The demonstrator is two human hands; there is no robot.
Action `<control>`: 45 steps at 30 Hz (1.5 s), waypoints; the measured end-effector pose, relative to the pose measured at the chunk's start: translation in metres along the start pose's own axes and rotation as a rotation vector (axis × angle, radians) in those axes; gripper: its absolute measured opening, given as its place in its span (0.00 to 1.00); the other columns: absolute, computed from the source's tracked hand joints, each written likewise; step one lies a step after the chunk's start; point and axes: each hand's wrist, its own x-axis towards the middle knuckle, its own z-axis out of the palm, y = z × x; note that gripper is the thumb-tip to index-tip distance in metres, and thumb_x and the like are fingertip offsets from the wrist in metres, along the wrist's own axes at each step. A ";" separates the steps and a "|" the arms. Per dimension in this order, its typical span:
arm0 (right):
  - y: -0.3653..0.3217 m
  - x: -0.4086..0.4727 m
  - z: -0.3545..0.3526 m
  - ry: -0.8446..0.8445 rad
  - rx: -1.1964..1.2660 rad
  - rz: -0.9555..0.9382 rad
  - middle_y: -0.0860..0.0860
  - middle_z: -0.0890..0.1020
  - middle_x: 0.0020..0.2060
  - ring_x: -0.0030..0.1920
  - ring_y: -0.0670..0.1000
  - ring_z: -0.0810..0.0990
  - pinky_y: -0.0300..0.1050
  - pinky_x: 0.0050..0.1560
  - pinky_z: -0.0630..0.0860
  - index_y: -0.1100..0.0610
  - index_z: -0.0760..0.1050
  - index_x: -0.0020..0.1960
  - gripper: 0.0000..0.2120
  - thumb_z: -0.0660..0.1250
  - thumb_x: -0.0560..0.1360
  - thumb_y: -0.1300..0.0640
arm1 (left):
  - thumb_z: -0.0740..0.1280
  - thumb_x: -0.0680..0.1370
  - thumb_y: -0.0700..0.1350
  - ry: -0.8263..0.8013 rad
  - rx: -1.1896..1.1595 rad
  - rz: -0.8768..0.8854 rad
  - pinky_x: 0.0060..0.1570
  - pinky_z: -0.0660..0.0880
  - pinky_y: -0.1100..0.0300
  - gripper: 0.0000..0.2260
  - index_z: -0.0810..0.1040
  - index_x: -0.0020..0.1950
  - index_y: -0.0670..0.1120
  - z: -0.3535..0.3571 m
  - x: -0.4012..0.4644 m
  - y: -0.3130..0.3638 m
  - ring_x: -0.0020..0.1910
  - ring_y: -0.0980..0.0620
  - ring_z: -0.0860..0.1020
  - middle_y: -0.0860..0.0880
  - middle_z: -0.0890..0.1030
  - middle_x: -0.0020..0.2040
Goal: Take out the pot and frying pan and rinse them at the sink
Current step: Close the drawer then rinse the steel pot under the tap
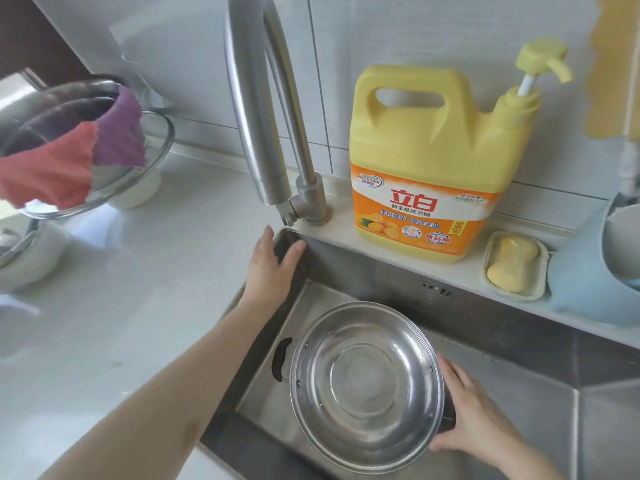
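Pot held in the sink, lower centre of the frame.
Head view: the right hand (476, 415) is closed on the steel pot's (367, 379) right handle, pot tilted inside the sink (485, 313); the left hand (268, 268), fingers spread, rests at the sink's upper-left corner below the tap (256, 109), seemingly gripping nothing.

The right hand (474, 420) hides the pot's (367, 379) near handle; the frame's edge cuts both forearms.

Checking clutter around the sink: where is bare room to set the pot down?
Bare counter lies left of the sink, in front of the bowls. The back ledge is crowded: faucet, detergent jug, soap dish.
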 end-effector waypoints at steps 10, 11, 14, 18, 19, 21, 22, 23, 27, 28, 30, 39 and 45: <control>0.000 0.000 -0.001 -0.008 -0.010 0.001 0.37 0.46 0.76 0.75 0.46 0.57 0.44 0.69 0.67 0.42 0.34 0.78 0.69 0.78 0.52 0.36 | 0.55 0.81 0.45 0.094 -0.094 -0.084 0.32 0.62 0.56 0.09 0.71 0.50 0.42 0.011 0.040 0.032 0.35 0.51 0.67 0.50 0.69 0.36; 0.000 0.000 0.000 -0.010 -0.009 0.001 0.37 0.46 0.76 0.74 0.46 0.57 0.44 0.68 0.67 0.42 0.34 0.78 0.69 0.78 0.52 0.36 | 0.54 0.81 0.44 0.094 -0.094 -0.091 0.32 0.62 0.56 0.09 0.71 0.51 0.41 0.010 0.040 0.032 0.34 0.51 0.66 0.49 0.69 0.36; 0.002 0.000 0.001 -0.012 -0.004 -0.002 0.37 0.46 0.76 0.74 0.47 0.58 0.43 0.68 0.68 0.43 0.35 0.78 0.69 0.78 0.52 0.36 | 0.54 0.79 0.42 0.078 -0.144 -0.125 0.34 0.62 0.56 0.09 0.72 0.50 0.40 0.007 0.044 0.027 0.34 0.49 0.65 0.48 0.69 0.36; 0.004 0.001 0.001 -0.013 0.001 -0.008 0.37 0.46 0.76 0.74 0.47 0.58 0.44 0.68 0.68 0.43 0.35 0.78 0.69 0.78 0.52 0.36 | 0.58 0.82 0.44 0.044 -0.161 -0.123 0.48 0.73 0.49 0.12 0.75 0.57 0.37 0.004 0.049 0.018 0.50 0.35 0.77 0.32 0.78 0.54; 0.004 0.001 0.002 -0.014 0.002 -0.009 0.37 0.46 0.76 0.74 0.47 0.58 0.44 0.68 0.68 0.43 0.34 0.78 0.69 0.78 0.52 0.36 | 0.58 0.82 0.46 0.037 -0.168 -0.127 0.54 0.73 0.44 0.14 0.74 0.58 0.37 0.003 0.046 0.017 0.56 0.32 0.75 0.31 0.76 0.57; 0.005 0.002 0.003 -0.019 0.004 -0.009 0.36 0.45 0.76 0.74 0.47 0.58 0.45 0.68 0.68 0.43 0.34 0.78 0.69 0.78 0.52 0.36 | 0.59 0.82 0.50 0.021 -0.200 -0.076 0.61 0.70 0.40 0.16 0.73 0.61 0.39 0.001 0.033 0.018 0.61 0.34 0.74 0.34 0.76 0.60; 0.006 0.002 0.003 -0.021 0.008 -0.010 0.36 0.45 0.75 0.74 0.47 0.57 0.45 0.68 0.68 0.42 0.34 0.78 0.69 0.78 0.52 0.35 | 0.60 0.82 0.50 0.015 -0.222 -0.037 0.62 0.71 0.44 0.15 0.73 0.63 0.42 0.000 0.024 0.017 0.61 0.42 0.77 0.41 0.79 0.60; 0.007 0.002 0.003 -0.022 0.018 -0.012 0.35 0.45 0.75 0.74 0.46 0.57 0.45 0.69 0.68 0.42 0.34 0.78 0.69 0.78 0.52 0.35 | 0.62 0.82 0.48 -0.005 -0.238 -0.005 0.60 0.72 0.53 0.14 0.72 0.66 0.46 0.001 0.012 0.012 0.58 0.55 0.78 0.53 0.80 0.57; 0.012 0.004 0.005 -0.036 0.073 -0.022 0.34 0.45 0.74 0.73 0.46 0.57 0.46 0.70 0.67 0.41 0.35 0.78 0.69 0.77 0.51 0.36 | 0.75 0.73 0.48 -0.429 0.141 -0.003 0.69 0.66 0.57 0.33 0.63 0.74 0.54 0.006 -0.036 -0.055 0.66 0.63 0.69 0.56 0.69 0.70; 0.013 0.005 0.006 -0.039 0.094 -0.025 0.33 0.45 0.74 0.73 0.45 0.57 0.45 0.70 0.66 0.40 0.36 0.78 0.69 0.78 0.51 0.36 | 0.77 0.69 0.53 -0.578 0.333 -0.020 0.74 0.60 0.53 0.44 0.56 0.78 0.51 0.007 -0.041 -0.079 0.74 0.55 0.61 0.50 0.60 0.77; 0.016 0.007 0.008 -0.038 0.148 -0.028 0.32 0.46 0.73 0.73 0.44 0.57 0.44 0.71 0.65 0.39 0.38 0.78 0.68 0.79 0.51 0.38 | 0.80 0.64 0.56 -0.802 0.592 -0.003 0.76 0.54 0.52 0.58 0.42 0.80 0.50 0.011 -0.050 -0.117 0.78 0.49 0.47 0.49 0.43 0.80; 0.025 0.008 0.018 -0.083 0.281 0.035 0.34 0.51 0.66 0.60 0.42 0.71 0.33 0.59 0.71 0.27 0.36 0.72 0.67 0.82 0.52 0.45 | 0.83 0.59 0.50 -0.950 0.517 -0.013 0.73 0.61 0.55 0.66 0.33 0.76 0.61 0.033 -0.051 -0.150 0.78 0.46 0.53 0.51 0.37 0.78; 0.023 0.010 0.018 -0.077 0.303 0.057 0.36 0.55 0.60 0.49 0.45 0.74 0.29 0.47 0.73 0.27 0.37 0.71 0.67 0.84 0.53 0.50 | 0.83 0.61 0.46 -0.931 0.440 0.021 0.68 0.63 0.64 0.65 0.32 0.76 0.61 0.034 -0.054 -0.153 0.73 0.47 0.61 0.48 0.45 0.76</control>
